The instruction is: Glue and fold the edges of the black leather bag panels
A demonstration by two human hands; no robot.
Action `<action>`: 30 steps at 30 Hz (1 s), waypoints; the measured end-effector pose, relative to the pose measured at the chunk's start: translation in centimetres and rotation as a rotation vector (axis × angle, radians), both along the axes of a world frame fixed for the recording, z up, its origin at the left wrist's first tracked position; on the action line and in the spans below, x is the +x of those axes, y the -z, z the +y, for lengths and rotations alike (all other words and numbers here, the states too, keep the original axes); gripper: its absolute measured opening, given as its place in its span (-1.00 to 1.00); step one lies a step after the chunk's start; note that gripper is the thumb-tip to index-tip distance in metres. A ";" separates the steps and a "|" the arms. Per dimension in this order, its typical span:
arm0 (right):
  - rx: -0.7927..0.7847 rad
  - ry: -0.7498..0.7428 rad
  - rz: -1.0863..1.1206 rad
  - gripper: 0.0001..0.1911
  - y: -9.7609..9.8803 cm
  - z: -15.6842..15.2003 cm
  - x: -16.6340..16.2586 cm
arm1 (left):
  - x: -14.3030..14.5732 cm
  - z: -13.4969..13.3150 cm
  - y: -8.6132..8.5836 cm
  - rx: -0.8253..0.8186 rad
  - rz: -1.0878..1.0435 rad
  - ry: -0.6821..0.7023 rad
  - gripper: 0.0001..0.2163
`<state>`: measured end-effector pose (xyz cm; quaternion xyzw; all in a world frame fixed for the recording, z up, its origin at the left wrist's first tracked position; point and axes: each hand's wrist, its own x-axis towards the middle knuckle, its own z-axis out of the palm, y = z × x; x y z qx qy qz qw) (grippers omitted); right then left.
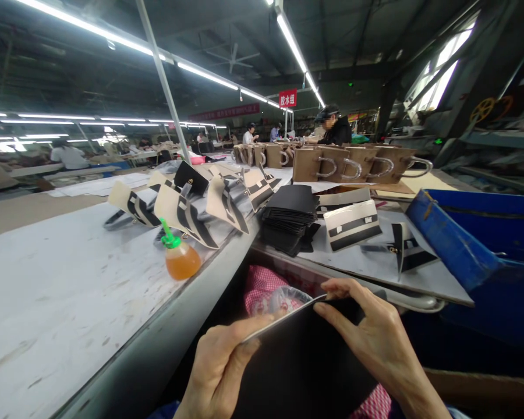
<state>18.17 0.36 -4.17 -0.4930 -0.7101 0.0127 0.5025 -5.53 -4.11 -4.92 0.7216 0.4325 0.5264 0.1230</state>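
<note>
Long workshop under tube lights; white-topped counter (pixel 91 291) at left, paper surface smudged, with another section to the right. Red sign (pixel 287 98) overhead; beyond it, a co-worker in a dark top (pixel 340 131).

Work in hand: one smooth black panel with a thin pale edge (pixel 301 361), held up just off the counter, above a red-and-white checked cloth (pixel 262 285). Left grip (pixel 218 364) closed on it, thumb on the black face, index finger along the pale edge. Right grip (pixel 371 326) pinches the same edge farther along, thumb against fingertips. Attention seems to be on that edge; whether it is fully joined, cannot tell.

Progress, by judgement: this piece looks partway. Further along, apparently: cream panels with black stripes (pixel 183 215), several standing tilted on the counter, some with gold-coloured fittings. Apparently still to be worked: a tall, uneven stack of black sheets (pixel 290 212) between the groups. Total count uncertain, the far rows overlap.

Also near: clear squeeze bottle of amber liquid with green cap (pixel 182 262), upright, untouched by either hand; brown bags with wrapped loop handles (pixel 308 164) behind; blue bin (pixel 454 238) at right.
</note>
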 end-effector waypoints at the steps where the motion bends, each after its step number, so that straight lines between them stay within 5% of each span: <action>1: -0.012 0.003 0.001 -0.77 0.1 0.0 0.2 | 0.0 0.0 -0.1 0.021 0.005 0.011 -0.77; 8: -0.046 0.026 0.015 -0.81 1.0 -0.1 1.3 | 0.1 0.4 -0.5 0.108 0.017 0.202 -0.69; 21: -0.092 -0.023 -0.060 -0.90 1.2 -0.1 1.4 | 0.0 0.0 -0.7 0.195 0.151 0.271 -0.64; 30: 0.010 -0.096 -0.317 -0.73 0.3 0.3 1.4 | 0.3 0.7 -1.1 0.320 0.176 0.309 -0.67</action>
